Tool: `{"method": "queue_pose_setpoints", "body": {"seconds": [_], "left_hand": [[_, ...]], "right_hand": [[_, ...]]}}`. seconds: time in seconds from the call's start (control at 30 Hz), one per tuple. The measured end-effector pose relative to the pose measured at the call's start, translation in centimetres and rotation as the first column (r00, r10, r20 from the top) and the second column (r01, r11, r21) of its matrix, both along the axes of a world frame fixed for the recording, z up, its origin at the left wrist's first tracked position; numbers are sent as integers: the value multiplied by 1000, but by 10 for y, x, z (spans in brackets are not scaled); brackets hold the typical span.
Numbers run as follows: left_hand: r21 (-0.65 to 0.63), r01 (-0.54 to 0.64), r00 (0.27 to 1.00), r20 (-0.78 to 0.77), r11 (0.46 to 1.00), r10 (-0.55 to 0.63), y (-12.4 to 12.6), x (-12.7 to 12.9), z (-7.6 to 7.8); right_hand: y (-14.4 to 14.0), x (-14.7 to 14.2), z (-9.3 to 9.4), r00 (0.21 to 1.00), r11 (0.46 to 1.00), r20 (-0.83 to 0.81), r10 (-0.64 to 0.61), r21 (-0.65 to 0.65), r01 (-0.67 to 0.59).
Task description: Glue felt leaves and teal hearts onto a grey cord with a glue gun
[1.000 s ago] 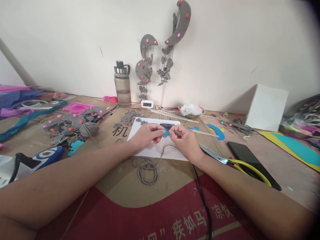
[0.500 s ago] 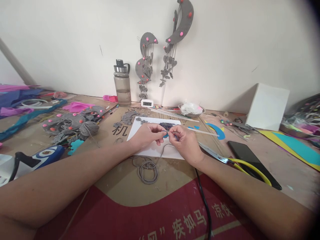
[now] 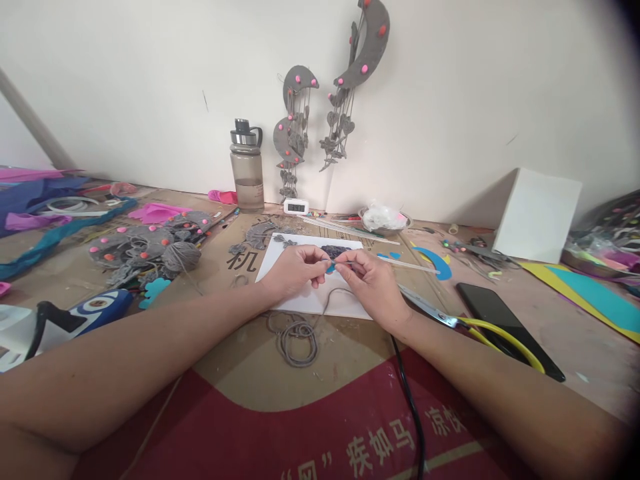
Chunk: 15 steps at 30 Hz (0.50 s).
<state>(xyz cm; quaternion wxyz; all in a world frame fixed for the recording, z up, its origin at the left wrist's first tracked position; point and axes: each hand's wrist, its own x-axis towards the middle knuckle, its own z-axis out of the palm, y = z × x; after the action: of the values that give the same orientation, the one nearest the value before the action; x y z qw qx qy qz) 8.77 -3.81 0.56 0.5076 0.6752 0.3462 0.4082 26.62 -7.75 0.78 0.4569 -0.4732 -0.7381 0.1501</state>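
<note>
Close together above a white sheet (image 3: 277, 257), both my hands are pinching. Thumb and forefinger of my left hand (image 3: 299, 270) hold a small blue piece (image 3: 330, 267), mostly covered by the fingers. My right hand (image 3: 369, 283) has its fingertips closed at the same spot, on grey yarn (image 3: 334, 291) that runs from under that hand down to a loose coil (image 3: 299, 343) on the cardboard. Just behind the fingers lies a dark, rough-textured piece (image 3: 336, 252). Small grey pieces (image 3: 283, 241) rest at the sheet's far left corner.
Scissors (image 3: 450, 320) with yellow handles and a black phone (image 3: 505, 327) lie right of my right forearm. A blue glue gun (image 3: 103, 307) and a yarn ball (image 3: 183, 257) are at left. A water bottle (image 3: 248, 173) stands by the wall, near hanging grey moon ornaments (image 3: 299, 87).
My right fingers have shifted slightly and straightened at the pinch, with the hands still together. The whole view has moved a little; the coil and tools lie as before.
</note>
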Motion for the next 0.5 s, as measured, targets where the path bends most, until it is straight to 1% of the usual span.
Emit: {"method": "queue_pose_setpoints", "body": {"seconds": [0.17,0.27,0.37,0.5], "left_hand": [[32,35,999,4,999,-35,-1,0,0],[27,70,997,15,997,-71,-2,1,0],[-20,102,994,46,995,-101,-4,2,2],[-81,129,988,101,988,-120,-7,3,6]], "right_hand": [[-1,-2,1,1000,1000,0,-15,-20,15],[-2,-3,1,999,999,-6,-33,-27,33],[-2,-2,1,998,997,8,-65,-29,65],[-2,-1,2,994,996,54,-94,2,94]]}}
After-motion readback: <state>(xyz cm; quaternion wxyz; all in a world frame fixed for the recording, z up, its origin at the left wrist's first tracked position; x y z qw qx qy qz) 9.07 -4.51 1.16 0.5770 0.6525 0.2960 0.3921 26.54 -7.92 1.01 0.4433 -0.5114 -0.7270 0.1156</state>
